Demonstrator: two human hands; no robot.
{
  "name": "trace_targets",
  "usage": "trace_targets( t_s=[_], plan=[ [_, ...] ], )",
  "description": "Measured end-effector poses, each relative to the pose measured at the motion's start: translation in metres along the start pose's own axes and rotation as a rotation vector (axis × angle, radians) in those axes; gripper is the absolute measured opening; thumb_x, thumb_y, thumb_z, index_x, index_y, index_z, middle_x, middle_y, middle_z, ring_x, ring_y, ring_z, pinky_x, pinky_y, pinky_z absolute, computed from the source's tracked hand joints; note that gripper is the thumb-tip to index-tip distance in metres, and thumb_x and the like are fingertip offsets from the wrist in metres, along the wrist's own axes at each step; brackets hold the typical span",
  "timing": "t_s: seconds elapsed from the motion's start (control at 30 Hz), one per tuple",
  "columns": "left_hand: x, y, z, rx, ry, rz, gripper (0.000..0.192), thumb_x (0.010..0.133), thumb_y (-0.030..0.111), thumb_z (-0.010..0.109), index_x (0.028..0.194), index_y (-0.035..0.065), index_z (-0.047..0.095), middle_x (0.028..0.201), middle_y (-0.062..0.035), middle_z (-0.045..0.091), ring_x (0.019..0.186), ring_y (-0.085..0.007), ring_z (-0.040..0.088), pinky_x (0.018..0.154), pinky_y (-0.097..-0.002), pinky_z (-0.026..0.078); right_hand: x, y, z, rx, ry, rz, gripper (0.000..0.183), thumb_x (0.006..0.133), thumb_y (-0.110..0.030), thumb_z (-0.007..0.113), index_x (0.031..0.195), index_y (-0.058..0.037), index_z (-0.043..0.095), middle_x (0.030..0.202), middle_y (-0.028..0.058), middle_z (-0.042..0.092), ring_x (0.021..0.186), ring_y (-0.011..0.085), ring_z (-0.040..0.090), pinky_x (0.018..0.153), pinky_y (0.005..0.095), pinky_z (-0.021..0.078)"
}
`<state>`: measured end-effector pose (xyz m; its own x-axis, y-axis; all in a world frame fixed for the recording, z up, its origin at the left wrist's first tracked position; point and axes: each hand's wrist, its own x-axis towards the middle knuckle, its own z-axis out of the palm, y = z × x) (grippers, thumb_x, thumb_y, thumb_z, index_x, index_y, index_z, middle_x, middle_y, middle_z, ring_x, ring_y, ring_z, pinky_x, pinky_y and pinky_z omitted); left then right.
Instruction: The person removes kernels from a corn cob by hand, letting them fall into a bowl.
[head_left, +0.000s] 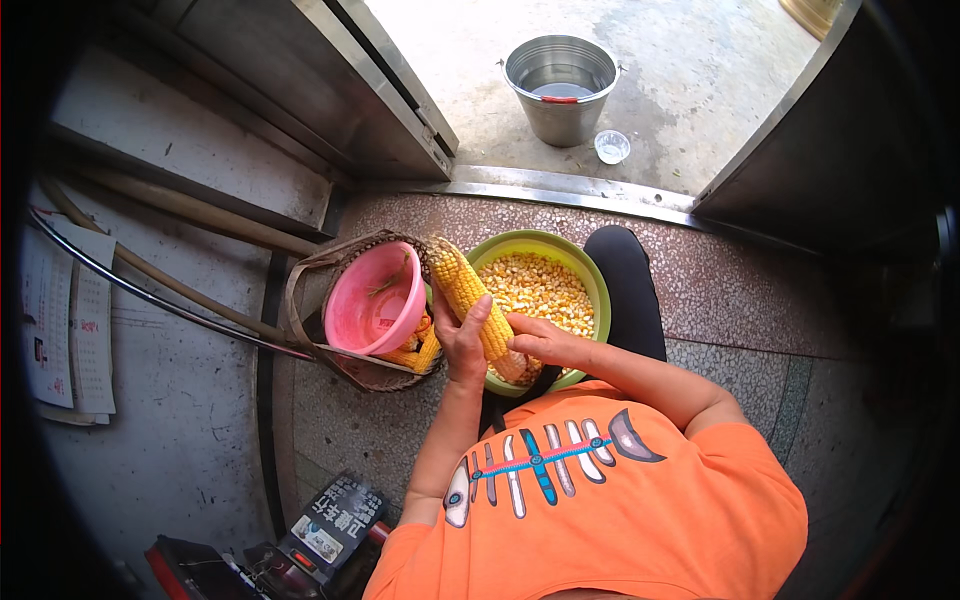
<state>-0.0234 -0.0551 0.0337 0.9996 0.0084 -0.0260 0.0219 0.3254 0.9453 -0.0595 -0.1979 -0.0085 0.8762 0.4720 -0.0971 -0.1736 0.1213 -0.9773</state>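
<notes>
An ear of dried yellow corn (471, 298) slants over a green plastic basin (602, 300), with my left hand (463, 339) wrapped around its left side. Kernels are gone from the cob's lower end, where pale core shows. The fingers of my right hand (546, 342) touch the ear's right side near that bare end; the exact fingertip contact is partly hidden. Loose corn kernels (544, 285) fill much of the basin, which sits in front of my body beside my knee.
At left, a woven basket (300, 300) holds a pink plastic bowl (352, 315) and several corn cobs (424, 352). Beyond the metal door sill (570, 193) stand a metal bucket (559, 112) of water and a small clear cup (612, 147). A vehicle battery case (337, 517) is at lower left.
</notes>
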Motion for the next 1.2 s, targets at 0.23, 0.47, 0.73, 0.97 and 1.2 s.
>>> trace_targets(
  t_s=[0.23,0.47,0.73,0.97,1.2],
  plan=[
    [-0.002,-0.004,0.002,0.005,-0.003,-0.016,0.070,0.080,0.002,0.066,0.141,0.0040,0.032,0.129,-0.0067,0.045,0.116,-0.0172,0.045,0.099,-0.0307,0.037,0.001,0.014,0.002,-0.201,0.093,-0.059,0.038,0.080,-0.018,0.043,0.112,0.0003,0.051,0.097,0.0126,0.058,0.087,0.0218,0.056,0.078,0.0347,0.0452],
    [0.004,-0.001,-0.002,-0.030,0.056,0.019,0.063,0.082,0.004,0.062,0.138,0.0049,0.033,0.123,-0.0050,0.047,0.110,-0.0168,0.048,0.096,-0.0313,0.039,-0.001,0.000,-0.007,0.169,-0.039,0.154,0.043,0.087,-0.028,0.048,0.120,0.0003,0.051,0.100,0.0113,0.058,0.085,0.0169,0.056,0.071,0.0306,0.0477],
    [0.008,-0.001,-0.006,-0.115,0.015,-0.078,0.058,0.085,0.008,0.058,0.137,0.0090,0.032,0.110,-0.0114,0.052,0.084,-0.0231,0.061,0.074,-0.0339,0.054,-0.005,-0.008,-0.006,0.217,-0.048,0.130,0.045,0.083,-0.021,0.050,0.124,-0.0035,0.052,0.092,-0.0006,0.055,0.073,0.0059,0.047,0.058,0.0218,0.0376],
    [0.012,-0.008,-0.019,-0.222,0.000,-0.123,0.058,0.086,0.008,0.058,0.138,0.0070,0.033,0.113,-0.0079,0.051,0.094,-0.0195,0.057,0.081,-0.0328,0.050,0.001,-0.008,-0.011,0.117,-0.092,0.176,0.048,0.082,-0.021,0.049,0.126,-0.0025,0.050,0.097,0.0034,0.057,0.080,0.0101,0.052,0.065,0.0256,0.0430],
    [0.009,0.004,-0.004,-0.103,0.027,-0.020,0.060,0.085,0.009,0.061,0.138,0.0046,0.035,0.123,-0.0058,0.048,0.110,-0.0180,0.049,0.094,-0.0306,0.043,0.004,-0.010,-0.014,-0.187,-0.157,0.009,0.054,0.086,-0.031,0.047,0.129,0.0011,0.044,0.116,0.0192,0.055,0.110,0.0278,0.053,0.094,0.0383,0.0402]
  ],
)
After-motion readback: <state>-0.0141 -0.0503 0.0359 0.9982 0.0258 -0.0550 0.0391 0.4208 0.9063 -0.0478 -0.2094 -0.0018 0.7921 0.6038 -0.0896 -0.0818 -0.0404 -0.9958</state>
